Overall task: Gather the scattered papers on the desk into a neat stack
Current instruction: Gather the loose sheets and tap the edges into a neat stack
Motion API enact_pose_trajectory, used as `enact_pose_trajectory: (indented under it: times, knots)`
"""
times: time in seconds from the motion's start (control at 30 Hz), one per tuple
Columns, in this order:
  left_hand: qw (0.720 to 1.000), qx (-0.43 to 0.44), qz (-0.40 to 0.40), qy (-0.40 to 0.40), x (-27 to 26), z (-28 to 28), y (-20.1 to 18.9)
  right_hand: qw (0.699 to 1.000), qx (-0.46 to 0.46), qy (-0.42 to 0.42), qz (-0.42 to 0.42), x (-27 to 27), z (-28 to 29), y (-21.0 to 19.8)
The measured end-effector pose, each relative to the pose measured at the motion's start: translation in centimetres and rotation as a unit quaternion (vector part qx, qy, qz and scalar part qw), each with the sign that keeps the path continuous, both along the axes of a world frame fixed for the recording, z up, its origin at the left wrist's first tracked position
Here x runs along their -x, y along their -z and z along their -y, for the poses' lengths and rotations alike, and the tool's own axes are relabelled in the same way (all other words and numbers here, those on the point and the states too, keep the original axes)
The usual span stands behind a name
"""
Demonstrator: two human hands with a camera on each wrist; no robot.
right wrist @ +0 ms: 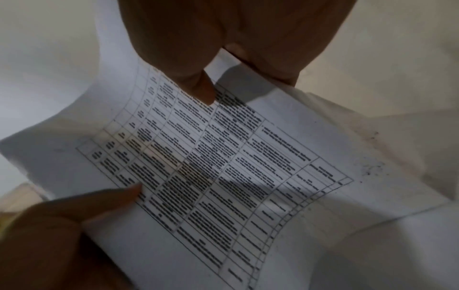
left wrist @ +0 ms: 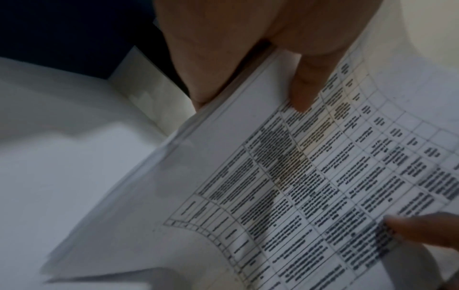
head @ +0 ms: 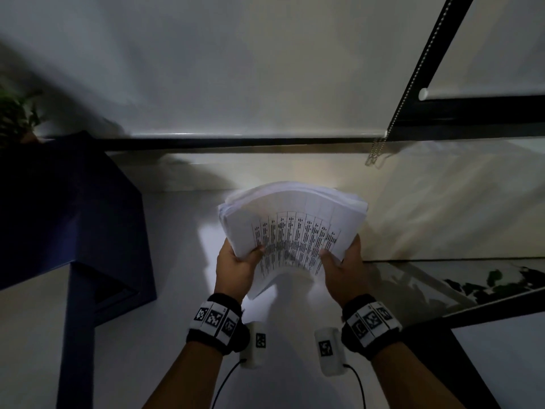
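Two hands held one thick bundle of papers [head: 290,231] in the air above a pale surface [head: 165,261], in dim light. The left hand [head: 234,268] gripped the bundle's left edge and the right hand [head: 343,268] its right edge, each grip pinching the sheets with the thumb on the printed top page and the other fingers underneath. The top page carried a table of dense text. The sheets bowed between the hands and fanned unevenly at the far edge, so the bundle was gathered but not yet squared. Holding both sides probably kept the loose sheets from sliding apart and would let the edges be tapped level. A dark blue box [head: 67,219] stood to the left, well apart. No stray sheets showed on the surface in the head view.
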State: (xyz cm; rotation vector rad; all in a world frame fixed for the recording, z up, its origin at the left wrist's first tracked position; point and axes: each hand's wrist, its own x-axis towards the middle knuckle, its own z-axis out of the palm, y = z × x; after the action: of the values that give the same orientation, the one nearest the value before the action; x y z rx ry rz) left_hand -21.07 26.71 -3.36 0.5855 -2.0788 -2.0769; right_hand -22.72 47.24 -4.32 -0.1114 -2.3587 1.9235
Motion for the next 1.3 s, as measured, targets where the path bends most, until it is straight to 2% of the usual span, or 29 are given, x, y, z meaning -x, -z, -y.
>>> enact_pose_trajectory:
  times: [0.1, 0.23, 0.3, 0.4, 0.47, 0.57, 0.67, 0.73, 0.8, 0.83, 0.93, 1.0, 1.07, 1.17, 1.3]
  knots:
    - [1.0, 0.014, -0.006, -0.013, 0.0, -0.5, 0.0, 0.999, -0.045, 0.008, 0.001, -0.3, 0.3, -1.2]
    - [0.997, 0.011, -0.078, -0.016, -0.1, -0.3, -2.2, 0.995, -0.046, 0.034, -0.081, -0.2, -0.3, -3.4]
    - [0.997, -0.015, -0.076, -0.009, -0.5, 0.0, -1.9, 0.993, -0.046, 0.038, -0.103, -0.3, -0.9, -2.6]
    - [1.0, 0.012, 0.021, 0.001, -1.5, -0.2, 0.6, 1.0, -0.019, 0.007, 0.012, -1.3, -0.9, 0.4]
    - [0.997, 0.055, 0.052, 0.024, -2.2, -0.2, 2.5, 0.998, -0.018, -0.001, 0.066, -2.0, -1.1, 1.9]
    - [0.994, 0.078, 0.065, 0.03, -2.2, 0.0, 2.8, 0.996, -0.039, -0.018, 0.075, -1.7, -1.3, 1.6]
    - [0.993, 0.106, 0.041, 0.037, -1.9, 0.5, 2.2, 0.995, -0.093, -0.012, 0.02, -1.5, -1.6, -0.6]
    - [0.991, 0.12, 0.029, 0.05, -2.2, 1.1, 1.9, 0.993, -0.105, -0.041, 0.027, -1.5, -2.0, -1.5]
    - [0.987, 0.131, 0.054, 0.074, -2.6, 1.6, 3.2, 0.985, -0.123, -0.073, 0.101, -1.6, -2.4, -0.7]
    - [0.98, 0.147, 0.092, 0.092, -2.8, 1.7, 4.3, 0.974, -0.144, -0.086, 0.155, -1.6, -2.6, 0.5]
    - [0.932, 0.183, 0.263, 0.173, -3.9, 1.9, 8.1, 0.924, -0.177, -0.14, 0.309, -2.6, -3.0, 5.9]
    - [0.918, 0.171, 0.306, 0.185, -4.5, 2.0, 9.9, 0.913, -0.155, -0.143, 0.349, -3.2, -3.5, 9.1]
    - [0.925, 0.159, 0.301, 0.168, -4.7, 2.1, 10.6, 0.914, -0.127, -0.133, 0.361, -3.2, -4.2, 11.3]
    - [0.925, 0.176, 0.291, 0.169, -4.6, 1.8, 10.3, 0.921, -0.112, -0.129, 0.351, -2.7, -4.2, 10.8]
    - [0.948, 0.214, 0.187, 0.145, -4.5, 1.0, 7.9, 0.941, -0.145, -0.129, 0.276, -2.5, -4.2, 9.5]
